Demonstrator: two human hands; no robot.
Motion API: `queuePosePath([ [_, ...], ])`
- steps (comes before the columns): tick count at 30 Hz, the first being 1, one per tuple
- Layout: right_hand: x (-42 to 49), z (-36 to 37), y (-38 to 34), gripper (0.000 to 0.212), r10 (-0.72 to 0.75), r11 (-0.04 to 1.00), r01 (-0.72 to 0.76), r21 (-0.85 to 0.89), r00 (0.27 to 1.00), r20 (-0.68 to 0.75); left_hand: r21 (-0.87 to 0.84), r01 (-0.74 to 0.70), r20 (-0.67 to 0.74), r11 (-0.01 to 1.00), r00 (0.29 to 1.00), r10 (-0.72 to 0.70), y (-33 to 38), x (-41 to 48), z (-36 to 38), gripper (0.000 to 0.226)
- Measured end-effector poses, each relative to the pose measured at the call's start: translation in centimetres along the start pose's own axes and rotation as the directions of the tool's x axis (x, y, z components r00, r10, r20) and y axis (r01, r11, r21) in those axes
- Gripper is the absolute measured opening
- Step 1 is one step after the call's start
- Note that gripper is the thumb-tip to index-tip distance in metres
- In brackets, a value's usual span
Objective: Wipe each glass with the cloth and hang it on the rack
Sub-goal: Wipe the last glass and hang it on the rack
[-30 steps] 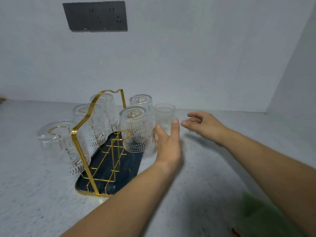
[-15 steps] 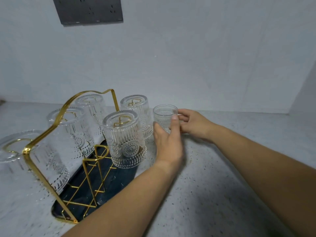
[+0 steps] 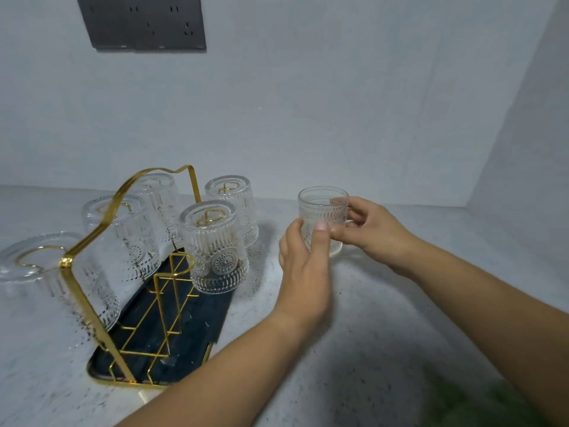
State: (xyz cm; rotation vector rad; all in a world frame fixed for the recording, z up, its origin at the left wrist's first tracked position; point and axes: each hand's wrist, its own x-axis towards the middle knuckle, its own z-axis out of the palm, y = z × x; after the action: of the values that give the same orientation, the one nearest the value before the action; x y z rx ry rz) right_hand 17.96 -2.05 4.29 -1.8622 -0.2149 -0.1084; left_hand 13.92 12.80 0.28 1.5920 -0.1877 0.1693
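Both hands are cradling the last loose glass

The left hand (image 3: 303,266) and right hand (image 3: 374,229) are closing around the glass (image 3: 323,221), fingers curled on its ribbed wall, holding it right of the rack (image 3: 123,272). It looks rigid, breakable, probably slick; mid-wall grips suit it. It is standing upright, mouth up, long axis vertical.

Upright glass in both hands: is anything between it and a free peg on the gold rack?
Partly. Both the left hand and right hand hold the upright glass. Two inverted glasses fill the gold rack side nearest it; whether a free peg remains cannot be told.
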Motion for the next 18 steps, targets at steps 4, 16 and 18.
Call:
queuePosePath([
  [4,-6.0,-1.1,-1.7,0.060,0.026,1.000,-0.026,0.003,0.999,-0.040,-0.069,-0.029,0.125,0.997,0.991,0.038,-0.1,-3.0,-1.6,0.073],
  [16,-18.8,4.4,-5.1,0.048,0.094,0.989,-0.097,0.114,0.995,0.025,-0.211,0.132,0.486,0.969,0.874,-0.013,1.4,-10.0,-7.5,0.047],
  [18,-19.6,5.3,-5.6,0.049,0.107,0.991,-0.108,0.078,0.994,0.024,-0.264,0.184,0.526,0.947,0.850,-0.018,1.8,-10.9,-8.3,0.067],
])
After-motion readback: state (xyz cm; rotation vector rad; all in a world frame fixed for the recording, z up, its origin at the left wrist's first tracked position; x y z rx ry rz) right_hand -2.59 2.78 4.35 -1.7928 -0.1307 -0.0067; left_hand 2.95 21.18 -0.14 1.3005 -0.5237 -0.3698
